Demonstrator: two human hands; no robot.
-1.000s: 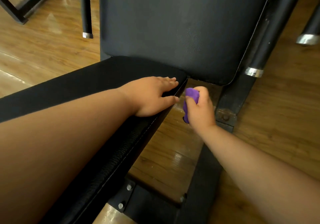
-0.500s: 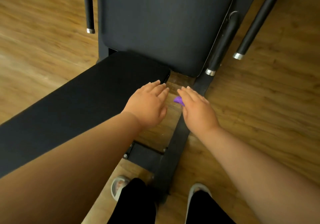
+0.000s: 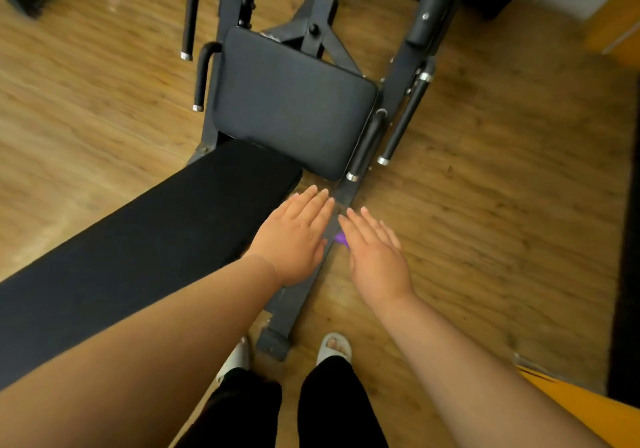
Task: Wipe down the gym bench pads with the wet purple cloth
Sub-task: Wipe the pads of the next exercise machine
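Lifted off the long black padded desk (image 3: 156, 240) since a second ago, left hand (image 3: 294, 240) and right hand (image 3: 375, 253) now hover spread flat. Small purple cloth (image 3: 341, 238) peeks from under the right palm, between them; can't tell how it's gripped.

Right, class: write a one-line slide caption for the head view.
Left hand and right hand outstretched by the bench, purple cloth peeking from under the right.
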